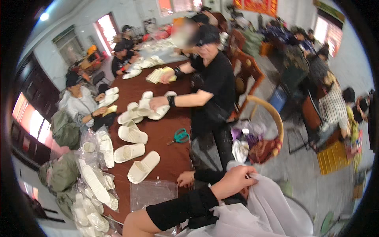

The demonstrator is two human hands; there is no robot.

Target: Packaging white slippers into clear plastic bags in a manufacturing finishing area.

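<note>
My left hand (235, 181), its forearm in a black sleeve, is closed on a bunch of sheer white fabric (272, 197) at the lower right. Beyond that forearm, my right hand (186, 179) comes from the right in a black sleeve. Its fingers are curled at the table edge; whatever they may hold is hidden. A clear plastic bag (153, 195) lies flat beside it on the brown tablecloth (169, 158). The nearest cream slipper (143, 167) lies just past the bag, with another slipper (129, 152) behind it.
Teal-handled scissors (180, 136) lie near the table's right edge. Bagged slippers (94, 183) line the left edge. Across the table, a co-worker in black (213, 75) handles slippers; another person (81, 100) sits at left. A wooden chair (268, 118) and a yellow crate (333, 157) stand right.
</note>
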